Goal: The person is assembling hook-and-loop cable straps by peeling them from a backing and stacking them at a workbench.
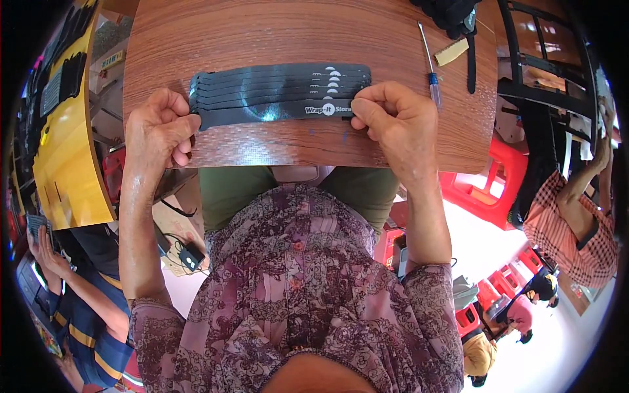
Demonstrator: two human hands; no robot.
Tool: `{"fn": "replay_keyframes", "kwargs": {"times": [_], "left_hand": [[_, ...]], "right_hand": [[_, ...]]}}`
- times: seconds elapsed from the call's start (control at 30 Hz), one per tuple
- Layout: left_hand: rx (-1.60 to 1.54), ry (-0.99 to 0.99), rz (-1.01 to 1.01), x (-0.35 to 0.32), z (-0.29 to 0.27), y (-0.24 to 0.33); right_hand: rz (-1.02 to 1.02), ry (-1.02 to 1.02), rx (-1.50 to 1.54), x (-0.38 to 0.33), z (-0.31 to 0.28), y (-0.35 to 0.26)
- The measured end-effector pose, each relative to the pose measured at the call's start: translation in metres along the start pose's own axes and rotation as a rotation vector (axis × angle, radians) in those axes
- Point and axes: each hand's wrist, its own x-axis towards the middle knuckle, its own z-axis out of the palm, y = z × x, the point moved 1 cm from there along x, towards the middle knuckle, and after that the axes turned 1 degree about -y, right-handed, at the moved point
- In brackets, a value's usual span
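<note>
A fanned row of several black straps (275,95) lies across the near part of the wooden table, with white print toward the right ends. The straps overlap like steps, and light glints off their glossy faces. My left hand (160,128) pinches the near strap at its left end, thumb against the fingers. At the opposite end, my right hand (400,121) has thumb and forefinger closed on the right edge of the straps. The fingertips partly cover the print there.
A screwdriver (433,82) with a blue and clear handle lies right of my right hand. Beyond it are a tan strip (452,52) and a bundle of black straps (452,14). A red stool (485,183) stands beside the wooden table (295,33). Other people work left and right.
</note>
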Motion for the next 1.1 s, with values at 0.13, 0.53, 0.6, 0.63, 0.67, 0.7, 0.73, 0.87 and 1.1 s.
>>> {"fn": "replay_keyframes", "kwargs": {"times": [0.13,0.53,0.6,0.63,0.67,0.7,0.73,0.87,1.1], "left_hand": [[0.021,-0.005,-0.002,0.0007,0.0002,0.0],[0.029,0.019,-0.012,0.0003,0.0007,0.0008],[0.037,0.02,-0.011,0.0005,0.0009,0.0006],[0.045,0.02,-0.011,0.0006,0.001,0.0004],[0.045,0.02,-0.011,0.0006,0.0013,0.0],[0.041,0.021,-0.009,0.0006,0.0015,-0.0001],[0.038,0.022,-0.006,0.0006,0.0016,-0.0002],[0.025,0.01,0.005,0.0007,0.0005,-0.0002],[0.023,0.013,-0.005,0.0014,0.0008,0.0]], "right_hand": [[-0.016,0.025,-0.045,-0.0003,0.0011,0.0021],[0.035,0.023,-0.096,-0.0021,0.0029,-0.0029],[0.026,0.03,-0.114,-0.0025,0.0032,-0.0037],[0.017,0.037,-0.132,-0.0027,0.0036,-0.004],[0.017,0.037,-0.132,-0.0029,0.0039,-0.0042],[0.021,0.044,-0.136,-0.003,0.004,-0.0046],[0.024,0.052,-0.14,-0.0031,0.0042,-0.0049],[-0.049,0.11,-0.187,-0.0033,0.0057,-0.003],[-0.045,0.096,-0.145,-0.0028,0.0043,-0.0021]]}}
